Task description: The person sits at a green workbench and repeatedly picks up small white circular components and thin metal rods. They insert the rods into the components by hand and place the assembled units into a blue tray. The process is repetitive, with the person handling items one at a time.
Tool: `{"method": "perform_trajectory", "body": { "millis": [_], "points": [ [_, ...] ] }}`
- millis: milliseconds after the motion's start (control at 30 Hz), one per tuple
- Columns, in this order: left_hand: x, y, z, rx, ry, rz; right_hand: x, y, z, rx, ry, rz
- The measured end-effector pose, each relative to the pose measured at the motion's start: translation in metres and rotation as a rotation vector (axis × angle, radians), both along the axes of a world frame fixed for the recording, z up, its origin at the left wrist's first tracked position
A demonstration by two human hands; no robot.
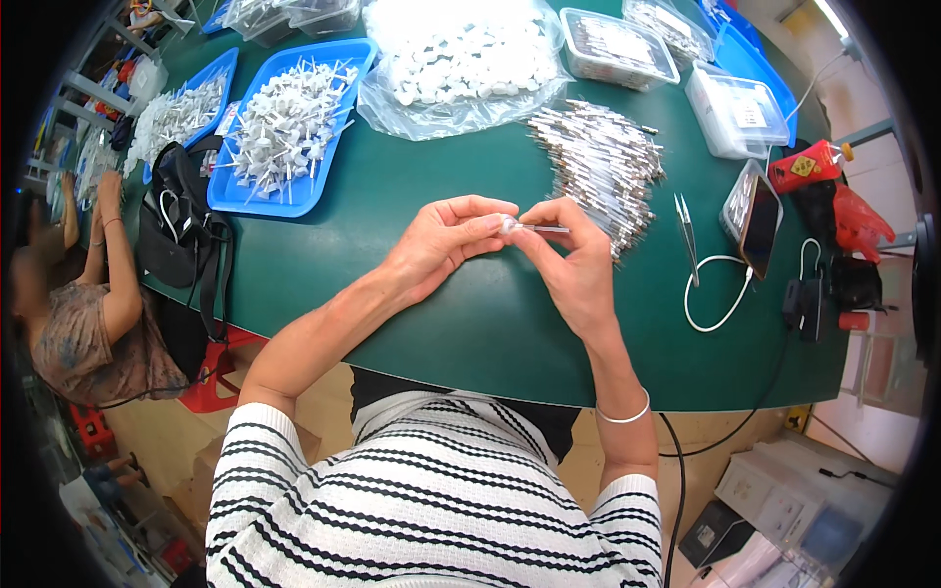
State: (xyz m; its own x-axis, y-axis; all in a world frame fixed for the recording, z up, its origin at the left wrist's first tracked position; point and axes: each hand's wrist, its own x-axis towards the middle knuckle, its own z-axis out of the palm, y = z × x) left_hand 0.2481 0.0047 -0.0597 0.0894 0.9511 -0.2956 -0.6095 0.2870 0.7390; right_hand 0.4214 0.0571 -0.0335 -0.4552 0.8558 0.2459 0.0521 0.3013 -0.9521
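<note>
My left hand [446,240] pinches a small white plastic cap [508,224] between thumb and fingers above the green table. Closed on a thin metal-and-white rod [549,229], my right hand [573,260] holds it level, its left end meeting the cap. How deep the rod sits in the cap is hidden by the fingertips. Just beyond my right hand lies a heap of similar thin rods [603,167]. A clear plastic bag full of white caps [470,73] is spread at the far middle. Capped rods fill a blue tray [312,196] at the far left.
Tweezers [686,235], a white cable [714,328] and a phone [760,230] lie to the right. Clear plastic boxes [627,54] stand at the back right. A black backpack [176,220] sits at the left edge, near another person [88,314] at work.
</note>
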Motion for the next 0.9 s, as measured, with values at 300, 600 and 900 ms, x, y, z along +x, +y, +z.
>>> {"method": "perform_trajectory", "body": {
  "millis": [300,600,900],
  "points": [
    [0.004,-0.004,0.007,0.223,0.306,0.098,0.014,0.003,0.013,0.414,-0.376,0.056],
    [-0.002,-0.003,0.004,0.176,0.302,0.018,0.013,-0.001,0.011,0.369,-0.332,0.052],
    [-0.001,-0.005,0.003,0.196,0.287,0.011,0.01,-0.003,0.0,0.347,-0.243,0.039]
  ]
}}
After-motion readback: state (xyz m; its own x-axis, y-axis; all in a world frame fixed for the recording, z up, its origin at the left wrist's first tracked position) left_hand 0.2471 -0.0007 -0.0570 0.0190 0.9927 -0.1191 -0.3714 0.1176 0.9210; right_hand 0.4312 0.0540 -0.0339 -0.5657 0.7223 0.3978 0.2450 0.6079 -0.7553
